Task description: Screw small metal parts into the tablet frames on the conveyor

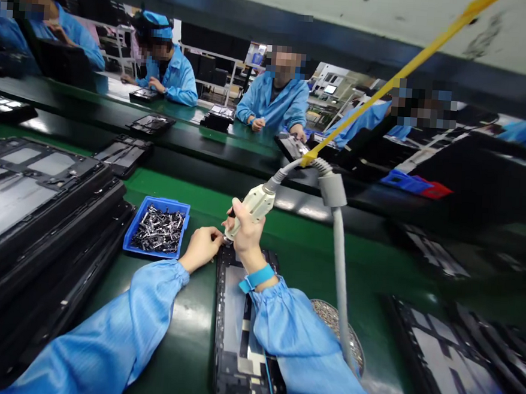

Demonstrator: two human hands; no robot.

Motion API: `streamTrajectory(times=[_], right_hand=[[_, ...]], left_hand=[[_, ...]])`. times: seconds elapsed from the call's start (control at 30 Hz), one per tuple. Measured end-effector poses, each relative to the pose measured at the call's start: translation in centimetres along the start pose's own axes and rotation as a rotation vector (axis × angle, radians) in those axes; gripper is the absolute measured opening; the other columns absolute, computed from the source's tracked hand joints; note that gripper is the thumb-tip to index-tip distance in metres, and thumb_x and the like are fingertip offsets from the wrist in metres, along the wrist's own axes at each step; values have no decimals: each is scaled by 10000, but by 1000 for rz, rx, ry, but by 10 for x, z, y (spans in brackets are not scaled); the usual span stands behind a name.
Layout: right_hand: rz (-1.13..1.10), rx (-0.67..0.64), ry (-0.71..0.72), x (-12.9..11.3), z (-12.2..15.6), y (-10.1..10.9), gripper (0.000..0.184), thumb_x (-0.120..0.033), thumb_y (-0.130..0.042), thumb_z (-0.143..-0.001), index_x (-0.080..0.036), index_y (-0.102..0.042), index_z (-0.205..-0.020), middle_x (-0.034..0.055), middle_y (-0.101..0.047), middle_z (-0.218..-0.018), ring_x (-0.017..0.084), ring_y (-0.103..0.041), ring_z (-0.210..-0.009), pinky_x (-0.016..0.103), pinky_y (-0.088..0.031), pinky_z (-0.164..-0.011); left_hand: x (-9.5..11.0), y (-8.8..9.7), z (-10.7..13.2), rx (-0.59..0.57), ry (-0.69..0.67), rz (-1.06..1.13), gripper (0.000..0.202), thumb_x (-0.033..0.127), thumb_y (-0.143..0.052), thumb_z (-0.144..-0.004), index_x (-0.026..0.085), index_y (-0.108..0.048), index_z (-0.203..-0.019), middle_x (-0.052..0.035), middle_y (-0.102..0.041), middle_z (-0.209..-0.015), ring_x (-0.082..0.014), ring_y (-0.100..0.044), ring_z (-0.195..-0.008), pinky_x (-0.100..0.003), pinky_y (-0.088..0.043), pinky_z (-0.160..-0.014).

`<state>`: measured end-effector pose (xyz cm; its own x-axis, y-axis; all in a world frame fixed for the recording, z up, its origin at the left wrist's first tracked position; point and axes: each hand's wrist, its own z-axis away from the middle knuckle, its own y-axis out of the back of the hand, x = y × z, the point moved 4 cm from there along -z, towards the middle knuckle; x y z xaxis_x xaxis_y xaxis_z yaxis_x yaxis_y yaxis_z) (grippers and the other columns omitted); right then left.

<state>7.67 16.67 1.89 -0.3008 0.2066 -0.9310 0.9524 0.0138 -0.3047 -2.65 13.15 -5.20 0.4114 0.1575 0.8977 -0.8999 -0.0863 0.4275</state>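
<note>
My right hand (248, 235) is wrapped round a cream electric screwdriver (259, 201), its tip pointing down at the top edge of a flat tablet-like device (230, 339). The device lies lengthwise before me, its inner parts exposed, partly hidden by my right forearm. At its upper left corner, close to the screwdriver tip, my left hand (203, 248) has thumb and fingers pinched together; whatever is between them is too small to make out. Left of that hand sits a blue tray (127, 244) full of small metal parts.
Stacked devices (41, 205) rise at the left; more devices (449, 366) lie at the right. A round dish of small screws (327, 312) sits beside my right forearm. A grey cable (339, 280) and yellow strap (402, 71) hang from above. Co-workers (276, 99) sit across the line.
</note>
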Motion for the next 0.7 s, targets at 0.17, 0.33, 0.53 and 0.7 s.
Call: streamTrajectory(times=[0.17, 0.33, 0.53, 0.7], right_hand=[[-191, 28, 154, -53, 7, 10, 386, -577, -784, -726, -218, -663, -654, -69, -479, -389, 112, -442, -346, 301, -482, -463], [-256, -95, 218, -133, 51, 64, 430, -639, -758, -758, -213, -702, -748, -80, -421, -401, 106, -405, -340, 282, -431, -430], [-127, -239, -43, -140, 135, 159, 417, -593, -773, -794, -178, -755, -833, -36, -483, -437, 132, -425, -358, 277, -369, -394], [-133, -108, -245, -111, 193, 196, 483, -652, -793, -753, -182, -735, -850, -41, -470, -507, 120, -416, -424, 289, -394, -470]], left_hand=[[2, 5, -6, 32, -46, -80, 157, 197, -632, -897, 134, -740, -802, -14, -675, -641, -119, -582, -470, -227, -494, -544], [21, 17, 12, 155, -163, -217, 240, 262, -596, -929, 130, -750, -1058, -156, -753, -1136, -235, -746, -906, -390, -615, -895], [19, -45, 160, -138, -870, -704, 617, 421, -636, -936, 256, -554, -1525, -143, -563, -1558, -332, -513, -1465, -520, -500, -1180], [-3, -79, 178, -173, -995, -1088, 731, 400, -688, -934, 195, -459, -1597, -158, -505, -1598, -389, -469, -1496, -602, -489, -1173]])
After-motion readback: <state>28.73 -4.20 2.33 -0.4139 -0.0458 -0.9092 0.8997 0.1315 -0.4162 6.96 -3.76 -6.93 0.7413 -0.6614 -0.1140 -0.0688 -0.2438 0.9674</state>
